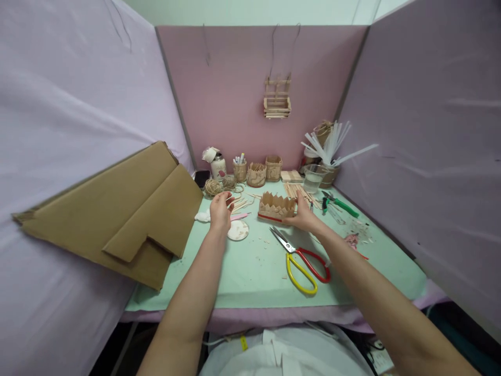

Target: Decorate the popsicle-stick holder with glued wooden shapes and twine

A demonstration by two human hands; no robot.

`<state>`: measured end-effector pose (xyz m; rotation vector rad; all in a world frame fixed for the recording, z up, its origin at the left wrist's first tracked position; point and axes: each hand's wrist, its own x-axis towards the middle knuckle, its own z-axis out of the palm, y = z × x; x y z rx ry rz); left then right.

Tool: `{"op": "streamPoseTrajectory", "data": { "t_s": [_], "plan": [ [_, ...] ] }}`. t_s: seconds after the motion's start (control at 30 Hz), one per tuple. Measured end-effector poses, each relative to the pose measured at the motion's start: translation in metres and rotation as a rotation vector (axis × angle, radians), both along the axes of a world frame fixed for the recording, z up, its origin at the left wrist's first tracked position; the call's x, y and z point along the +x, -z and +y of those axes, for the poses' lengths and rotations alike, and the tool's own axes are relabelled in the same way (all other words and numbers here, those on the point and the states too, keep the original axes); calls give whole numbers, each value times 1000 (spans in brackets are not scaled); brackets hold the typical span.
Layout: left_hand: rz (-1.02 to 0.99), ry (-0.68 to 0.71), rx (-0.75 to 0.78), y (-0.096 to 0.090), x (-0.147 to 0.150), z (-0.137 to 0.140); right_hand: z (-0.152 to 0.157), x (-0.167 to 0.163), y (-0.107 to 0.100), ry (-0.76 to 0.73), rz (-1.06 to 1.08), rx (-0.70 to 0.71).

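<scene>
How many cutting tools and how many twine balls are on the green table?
Red-and-yellow-handled metal scissors: 1
Green-handled metal pliers: 1
Brown twine balls: 2
Total: 4

We can read no words, brand names, numbers or signs anywhere here. We see a pale jar (218, 167) at the back of the table with a reddish mark on its front, but it is too small and blurred for us to tell whether it is lettering or a picture. We also notice a small yellow tag (243, 343) at the near edge below the table, and we cannot make out any print on it. The scissors (301, 261) with red and yellow handles, the green-handled pliers (340, 205) and the cardboard sheets (117, 214) show us no legible marking either.
</scene>
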<state>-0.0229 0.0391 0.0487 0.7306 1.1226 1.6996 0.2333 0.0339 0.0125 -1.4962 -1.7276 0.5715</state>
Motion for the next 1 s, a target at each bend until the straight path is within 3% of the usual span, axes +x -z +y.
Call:
{"op": "streamPoseTrajectory", "data": {
  "t_s": [0.1, 0.2, 0.3, 0.43, 0.6, 0.8, 1.0],
  "plan": [
    [368, 31, 2, -3, -10, -4, -30, 5, -10, 89, -61, 127],
    [800, 174, 21, -3, -23, -10, -70, 10, -14, 142, -91, 213],
    [1134, 380, -62, -1, -30, -17, -99, 8, -8, 199, -114, 186],
    [1438, 628, -96, 2, -26, -20, -109, -4, 0, 133, -98, 158],
    [1544, 774, -58, 12, -20, -16, -112, -18, 1, 49, -70, 138],
    [1394, 715, -58, 25, -21, -10, -115, -23, 6, 14, -56, 106],
    [1289, 606, -11, 20, -28, -10, -117, -28, 4, -16, -25, 71]
  ]
}}
